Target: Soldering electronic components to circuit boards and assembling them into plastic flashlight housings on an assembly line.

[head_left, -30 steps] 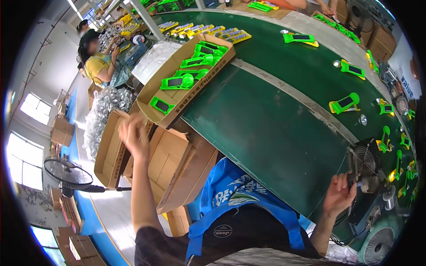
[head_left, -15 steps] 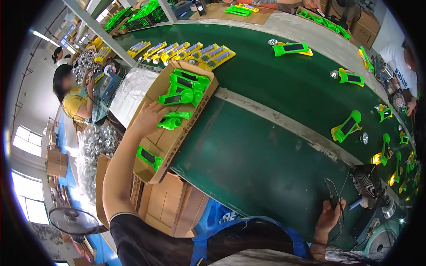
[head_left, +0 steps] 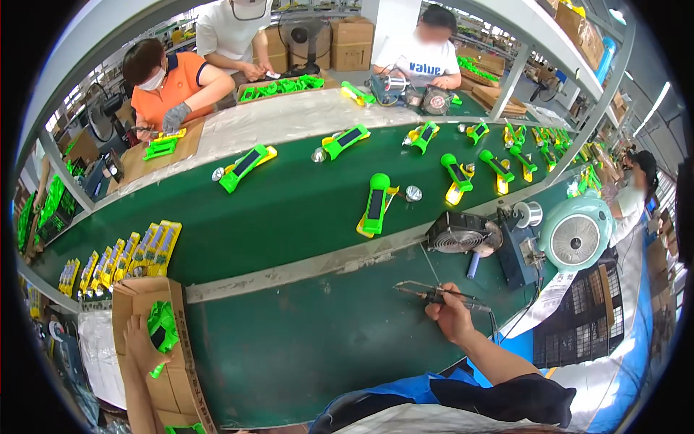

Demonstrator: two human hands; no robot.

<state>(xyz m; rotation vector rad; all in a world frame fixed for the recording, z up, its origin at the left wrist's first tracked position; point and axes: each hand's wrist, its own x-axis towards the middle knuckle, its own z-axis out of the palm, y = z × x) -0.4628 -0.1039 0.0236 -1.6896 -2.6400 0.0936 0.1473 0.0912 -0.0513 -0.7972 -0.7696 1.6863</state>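
My left hand [head_left: 143, 349] is inside an open cardboard box [head_left: 191, 369] at the lower left. Its thumb lies across a green flashlight housing [head_left: 162, 327] with a dark panel, and its fingers rest along the other side, closed on it. Part of another green piece [head_left: 186, 429] shows lower in the box. Over the dark green worktop, my right hand [head_left: 451, 315] is closed around the black handle of a soldering iron [head_left: 432, 296]. Its thin metal tip points left, touching nothing, and a cable trails behind the hand.
Beyond a pale rail, a green belt [head_left: 289, 210] carries flashlight housings with yellow parts and round reflectors. Yellow pieces [head_left: 148, 249] stand in a row behind the box. A black fan [head_left: 463, 235], solder spool [head_left: 529, 214] and teal fan [head_left: 576, 231] are at right. Co-workers sit across.
The view has swung right, putting the box at the lower left and the right hand nearer the middle. My left hand stays in the box; my right keeps holding the soldering iron.
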